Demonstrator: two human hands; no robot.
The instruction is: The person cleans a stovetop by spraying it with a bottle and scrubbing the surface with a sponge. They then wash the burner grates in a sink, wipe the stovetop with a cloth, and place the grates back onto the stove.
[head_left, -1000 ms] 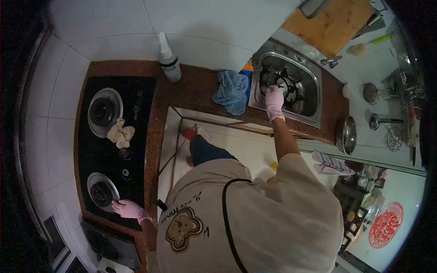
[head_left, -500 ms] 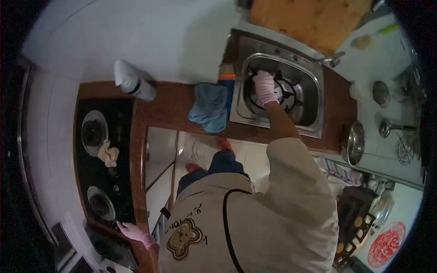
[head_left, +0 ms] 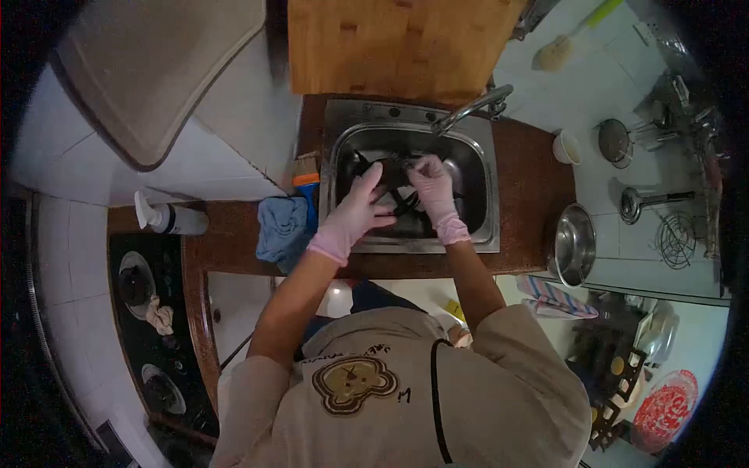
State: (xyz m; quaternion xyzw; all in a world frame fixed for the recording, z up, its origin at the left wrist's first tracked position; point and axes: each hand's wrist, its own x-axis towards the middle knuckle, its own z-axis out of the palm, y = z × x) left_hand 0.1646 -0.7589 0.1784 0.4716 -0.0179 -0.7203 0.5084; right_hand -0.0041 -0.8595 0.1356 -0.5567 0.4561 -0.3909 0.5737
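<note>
Both hands wear pink gloves and are over the metal sink [head_left: 491, 226]. My left hand [head_left: 355, 210] is at the sink's left side, its fingers spread and thumb raised. My right hand [head_left: 434, 191] is beside it, fingers curled together near a small dark item that is too blurred to make out. Black stove grates [head_left: 406, 204] lie in the sink, partly hidden by the hands. The faucet [head_left: 476, 108] reaches over the back right of the sink.
Left of the sink are a blue cloth [head_left: 281, 226], a brush [head_left: 307, 178] and a spray bottle [head_left: 173, 218]. A stove [head_left: 148, 312] with a crumpled rag [head_left: 160, 316] is farther left. Right are a metal bowl [head_left: 573, 244] and white cup [head_left: 566, 147]. A wooden board [head_left: 398, 47] stands behind.
My left hand has moved from the stove's edge to the sink. My right hand has drawn back from the grate and curled its fingers. The view has shifted toward the sink.
</note>
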